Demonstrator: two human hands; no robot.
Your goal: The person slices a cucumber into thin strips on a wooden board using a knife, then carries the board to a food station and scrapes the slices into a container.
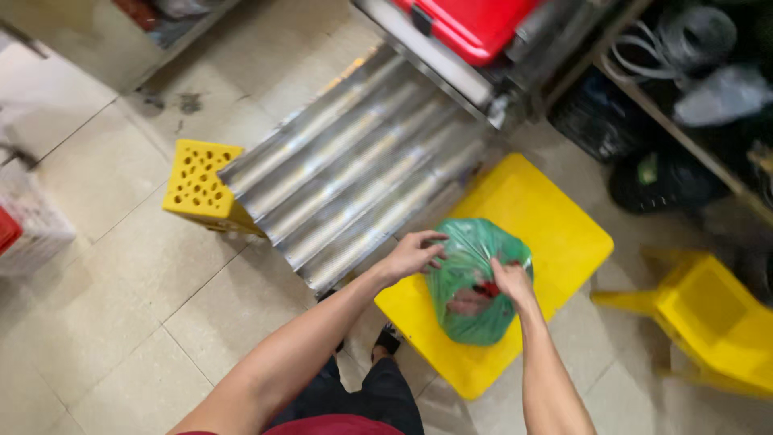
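Note:
A green plastic bag with red and pale contents showing through rests on a yellow plastic stool. My left hand touches the bag's upper left side, its fingers curled over the plastic. On the right side of the bag's top, my right hand pinches the plastic. Both forearms reach in from the bottom of the view.
A corrugated metal tray leans across a yellow perforated crate beside the stool. A red container sits on a metal shelf above. A small yellow chair stands at the right. Dark bags fill shelving at the upper right. The floor is tiled.

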